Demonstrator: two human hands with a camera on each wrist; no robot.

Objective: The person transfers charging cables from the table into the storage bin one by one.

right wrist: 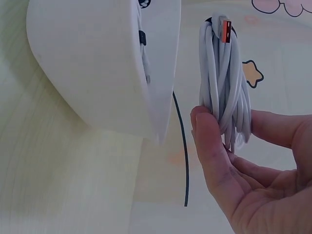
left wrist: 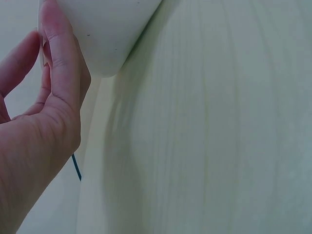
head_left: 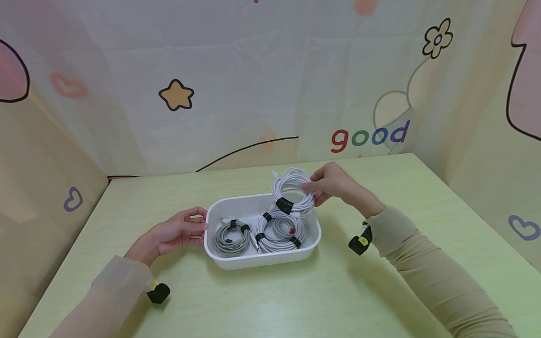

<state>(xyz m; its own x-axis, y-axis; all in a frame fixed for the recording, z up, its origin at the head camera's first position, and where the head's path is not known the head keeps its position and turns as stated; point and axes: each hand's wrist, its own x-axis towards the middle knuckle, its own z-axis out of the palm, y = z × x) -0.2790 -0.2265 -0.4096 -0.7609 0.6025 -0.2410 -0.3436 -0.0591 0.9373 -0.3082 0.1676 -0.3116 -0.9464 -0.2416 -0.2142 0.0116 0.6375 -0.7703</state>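
My right hand (head_left: 335, 182) pinches a coiled white cable (head_left: 277, 188) bound with a black strap. The coil is raised over the right end of a white plastic bin (head_left: 260, 259). In the right wrist view, thumb and fingers grip the coil (right wrist: 219, 87) from both sides, and a connector with an orange-red end shows at its top. My left hand (head_left: 176, 234) holds the bin's left end by its rim, as the left wrist view also shows. Inside the bin lie a grey coiled cable (head_left: 233, 247) at left and a white coiled cable (head_left: 273, 243) at right, both with black straps.
The bin stands on a pale wood-grain table (head_left: 266, 303). A printed cloth backdrop (head_left: 250, 105) rises behind the table and along both sides. A black wrist camera (head_left: 158, 293) hangs by the left sleeve, another camera (head_left: 360, 243) by the right.
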